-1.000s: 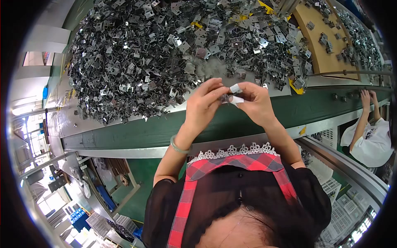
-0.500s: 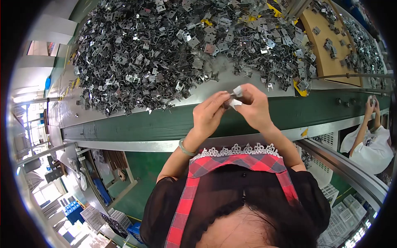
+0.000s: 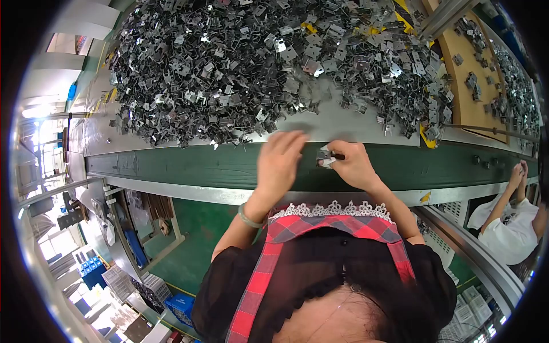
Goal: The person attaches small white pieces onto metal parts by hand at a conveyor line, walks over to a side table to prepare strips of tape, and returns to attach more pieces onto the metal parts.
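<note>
My right hand (image 3: 355, 167) pinches a small shiny metal bracket (image 3: 324, 158) between thumb and forefinger, above the green conveyor belt (image 3: 229, 168). White coverings show on those two fingertips. To its left, my left hand (image 3: 280, 163) is held apart from the bracket, its fingers stretched out and slightly blurred, with nothing seen in them. A pale bangle (image 3: 247, 217) circles the left wrist. Beyond both hands lies a large heap of loose metal brackets (image 3: 200, 74) on a grey metal surface (image 3: 309, 126).
A tan board (image 3: 457, 74) with scattered metal parts stands at the right. Several small parts (image 3: 485, 164) sit on the belt there, near a co-worker's hands (image 3: 519, 174). A metal rail (image 3: 229, 197) runs along the belt's near edge.
My hands have come apart: the left has let go and moved left, fingers extending. The right has drawn back a little over the belt with the bracket. The camera view has shifted slightly.
</note>
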Demonstrator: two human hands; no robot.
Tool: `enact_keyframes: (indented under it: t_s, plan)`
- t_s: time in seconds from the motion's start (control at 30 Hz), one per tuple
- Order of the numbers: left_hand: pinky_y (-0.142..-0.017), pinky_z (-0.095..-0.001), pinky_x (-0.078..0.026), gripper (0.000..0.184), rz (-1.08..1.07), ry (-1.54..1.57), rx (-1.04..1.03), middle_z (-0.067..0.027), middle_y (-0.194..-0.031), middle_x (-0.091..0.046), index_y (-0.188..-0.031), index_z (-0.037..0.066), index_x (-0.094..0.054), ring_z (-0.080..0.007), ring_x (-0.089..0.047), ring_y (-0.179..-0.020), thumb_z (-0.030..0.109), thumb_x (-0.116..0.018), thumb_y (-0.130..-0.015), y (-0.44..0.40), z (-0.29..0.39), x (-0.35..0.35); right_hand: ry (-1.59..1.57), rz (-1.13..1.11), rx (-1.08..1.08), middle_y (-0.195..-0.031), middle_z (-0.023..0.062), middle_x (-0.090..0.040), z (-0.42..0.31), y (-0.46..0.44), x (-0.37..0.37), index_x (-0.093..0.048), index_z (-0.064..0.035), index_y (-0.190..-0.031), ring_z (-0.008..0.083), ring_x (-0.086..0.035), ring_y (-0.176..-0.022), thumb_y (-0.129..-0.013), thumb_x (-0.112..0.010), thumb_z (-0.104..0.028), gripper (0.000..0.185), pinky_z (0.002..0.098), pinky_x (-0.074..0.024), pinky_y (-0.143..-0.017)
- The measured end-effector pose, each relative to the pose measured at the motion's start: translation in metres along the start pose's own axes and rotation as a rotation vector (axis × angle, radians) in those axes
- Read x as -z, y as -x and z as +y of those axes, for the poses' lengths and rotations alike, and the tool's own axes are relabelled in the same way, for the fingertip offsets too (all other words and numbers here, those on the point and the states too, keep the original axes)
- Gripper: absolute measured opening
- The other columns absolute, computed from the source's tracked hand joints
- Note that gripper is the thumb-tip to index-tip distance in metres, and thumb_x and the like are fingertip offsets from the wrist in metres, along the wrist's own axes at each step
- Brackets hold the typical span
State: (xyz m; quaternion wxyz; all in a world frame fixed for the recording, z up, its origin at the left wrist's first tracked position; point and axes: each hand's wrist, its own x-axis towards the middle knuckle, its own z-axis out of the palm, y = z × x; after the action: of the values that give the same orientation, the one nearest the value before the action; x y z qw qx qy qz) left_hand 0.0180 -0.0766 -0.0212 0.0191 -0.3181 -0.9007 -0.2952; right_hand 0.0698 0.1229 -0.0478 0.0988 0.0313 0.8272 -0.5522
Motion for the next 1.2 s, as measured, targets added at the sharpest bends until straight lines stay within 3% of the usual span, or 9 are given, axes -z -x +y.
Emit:
enact_keyframes:
  t_s: [0.1, 0.13, 0.27, 0.43, 0.53, 0.7, 0.93, 1.1, 1.2]
  plan:
    - [-0.083, -0.0392, -0.043, 0.02, 0.151, -0.524, 0.022, -0.0017, -0.104, -0.062, -0.095, 0.013, -0.067, -0.0258, -0.056, -0.1, 0.009, -0.066, -0.075, -0.001, -0.029, 0.014, 0.139, 0.04, 0.017, -0.072, 0.0146, -0.066, -0.003, 0.005, -0.008, -0.066, 0.0034, -0.091, 0.026, -0.063, -0.062, -0.072, -0.067, 0.0, 0.02, 0.0332, -0.0493, -0.062]
    - [-0.082, -0.039, -0.043, 0.018, 0.146, -0.55, -0.015, -0.0015, -0.104, -0.062, -0.092, 0.012, -0.067, -0.0254, -0.056, -0.098, 0.011, -0.067, -0.075, -0.003, -0.046, 0.012, 0.296, -0.08, 0.003, -0.087, 0.0179, -0.066, -0.007, 0.004, -0.006, -0.065, -0.0017, -0.101, 0.0361, -0.064, -0.084, -0.071, -0.063, -0.004, 0.03, 0.0437, -0.0505, -0.074]
    - [-0.079, -0.0379, -0.045, 0.014, 0.187, -0.49, -0.173, -0.0012, -0.103, -0.061, -0.086, 0.009, -0.066, -0.0238, -0.056, -0.095, 0.014, -0.071, -0.073, -0.032, -0.071, 0.002, 0.367, 0.064, 0.269, -0.111, 0.0205, -0.059, 0.0, 0.008, -0.014, -0.058, -0.001, -0.114, 0.0391, -0.057, -0.101, -0.067, -0.058, 0.006, 0.047, 0.0431, -0.0482, -0.084]
    - [-0.078, -0.0373, -0.046, 0.012, 0.129, -0.405, -0.084, -0.0031, -0.102, -0.062, -0.085, 0.006, -0.066, -0.0247, -0.058, -0.095, 0.013, -0.071, -0.076, -0.063, -0.061, 0.004, 0.284, 0.243, 0.307, -0.103, 0.0186, -0.061, -0.014, 0.001, 0.004, -0.059, -0.0001, -0.112, 0.034, -0.061, -0.092, -0.069, -0.057, 0.008, 0.044, 0.0387, -0.0503, -0.08]
    - [-0.079, -0.0372, -0.048, 0.013, 0.251, -0.247, -0.107, -0.0045, -0.095, -0.064, -0.089, 0.005, -0.069, -0.0266, -0.058, -0.094, 0.006, -0.069, -0.076, -0.068, -0.057, 0.019, 0.227, 0.374, 0.35, -0.095, 0.0147, -0.064, -0.013, 0.0, 0.015, -0.062, 0.0001, -0.108, 0.0271, -0.063, -0.078, -0.074, -0.058, 0.009, 0.035, 0.0307, -0.0509, -0.071]
    - [-0.077, -0.0377, -0.047, 0.016, 0.262, -0.198, -0.06, -0.004, -0.091, -0.063, -0.087, 0.008, -0.07, -0.0257, -0.057, -0.089, 0.0, -0.066, -0.073, -0.055, -0.05, 0.035, 0.176, 0.365, 0.316, -0.096, 0.015, -0.064, -0.009, 0.001, 0.017, -0.062, 0.0014, -0.105, 0.0255, -0.062, -0.075, -0.076, -0.058, 0.009, 0.031, 0.0294, -0.05, -0.069]
    - [-0.075, -0.037, -0.047, 0.021, -0.052, -0.375, -0.218, -0.0046, -0.096, -0.061, -0.087, 0.011, -0.071, -0.0256, -0.056, -0.09, 0.001, -0.069, -0.068, -0.044, -0.055, 0.031, 0.203, 0.298, 0.34, -0.093, 0.0142, -0.065, -0.004, 0.0, 0.014, -0.063, 0.0018, -0.103, 0.0253, -0.062, -0.075, -0.077, -0.059, 0.008, 0.027, 0.0295, -0.0507, -0.067]
    - [-0.069, -0.0341, -0.05, 0.018, 0.164, -0.076, -0.077, -0.0065, -0.101, -0.06, -0.089, 0.005, -0.069, -0.0245, -0.06, -0.083, 0.004, -0.071, -0.071, -0.063, -0.061, 0.0, 0.148, 0.301, 0.317, -0.092, 0.0137, -0.064, -0.004, -0.003, 0.017, -0.064, 0.0017, -0.101, 0.0249, -0.063, -0.075, -0.077, -0.059, 0.009, 0.025, 0.03, -0.0506, -0.065]
    - [-0.064, -0.0311, -0.05, 0.013, 0.264, 0.197, 0.03, -0.007, -0.091, -0.065, -0.089, 0.002, -0.07, -0.022, -0.062, -0.073, 0.005, -0.073, -0.076, -0.079, -0.032, -0.002, 0.162, 0.317, 0.342, -0.093, 0.0132, -0.065, -0.009, -0.006, 0.022, -0.062, 0.0029, -0.105, 0.0226, -0.065, -0.079, -0.077, -0.062, 0.008, 0.029, 0.0292, -0.0523, -0.067]
